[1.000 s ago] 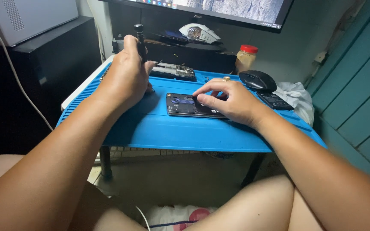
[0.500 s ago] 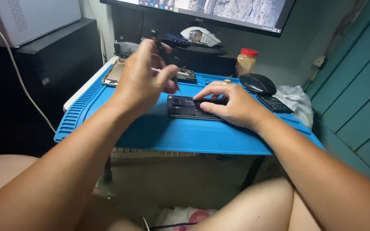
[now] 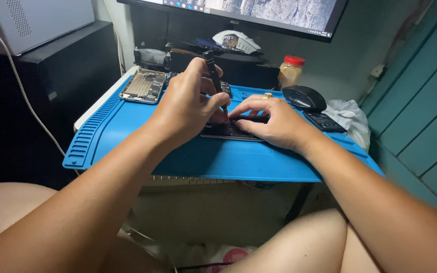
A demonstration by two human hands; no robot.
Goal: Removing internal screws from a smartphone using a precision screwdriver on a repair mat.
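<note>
Gripping a slim dark screwdriver point(image 3: 214, 76) in the left hand point(image 3: 190, 103), fingers clamped round the shaft, tip angling down onto the opened phone point(image 3: 231, 131) at mid-frame. Pressing flat on the phone with the right hand point(image 3: 271, 121), fingers spread and together on its top, pinning rather than grasping it. Lying on the blue mat point(image 3: 127, 136), the phone, largely hidden beneath both hands.

Judging the phone light, thin, stiff and fragile, with glass and exposed parts likely to crack or scratch; best held by its edges or pinned gently from above. Judging the screwdriver light and rigid, its narrow handle prone to rolling between fingertips.

Showing a ribbed left edge and a matte, rubbery look, the mat. Resting at the upper left of the mat, a bare metallic phone housing point(image 3: 144, 86). Sitting right of the hands, a glossy rounded black mouse point(image 3: 304, 97) and a flat dark battery point(image 3: 323, 122). Standing behind, a red-lidded jar point(image 3: 290, 72) under a monitor point(image 3: 259, 12).
</note>
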